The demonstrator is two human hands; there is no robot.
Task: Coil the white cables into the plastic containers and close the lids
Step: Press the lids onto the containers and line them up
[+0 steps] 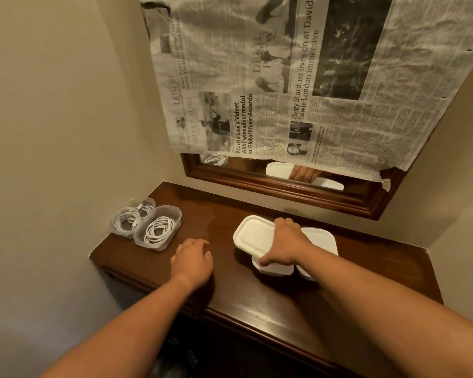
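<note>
White cables [159, 230] coiled in open containers [175, 212]. "Ziggy Stardust" read on newspaper [284, 77] over mirror [271, 192]. Lid [253, 236] gripped by right hand [284, 241]; left hand [193, 259] loose, empty, over counter [257, 301].

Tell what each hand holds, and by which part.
The right hand grips the top white rectangular plastic lid across its right end, thumb on the near edge, fingers over the far edge. The left hand holds nothing.
</note>
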